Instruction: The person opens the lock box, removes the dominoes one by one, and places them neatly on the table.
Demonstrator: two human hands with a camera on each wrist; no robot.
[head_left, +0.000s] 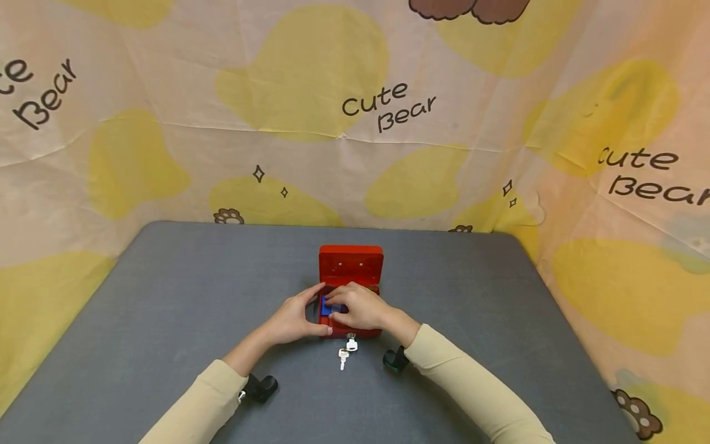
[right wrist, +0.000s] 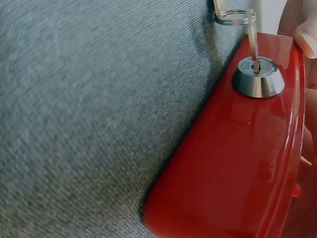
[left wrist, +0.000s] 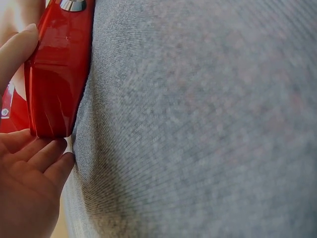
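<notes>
A red metal cash box (head_left: 351, 265) stands on the table with its lid raised. My left hand (head_left: 288, 319) holds the box's left side, thumb at the front edge and fingers along the side wall. My right hand (head_left: 360, 308) reaches into the box, with thumb and fingers around a small blue item (head_left: 326, 306); its kind is unclear, and the hand covers part of it. In the right wrist view, a key (right wrist: 253, 47) stands in the round silver lock (right wrist: 257, 82) on the front. A second key (head_left: 342, 357) hangs from the ring.
The box stands on a grey cloth-covered table (head_left: 194, 296). A printed curtain (head_left: 310, 80) encloses the table at the back and sides. Black wrist devices (head_left: 261, 388) sit at both cuffs. The keys stick out in front of the box.
</notes>
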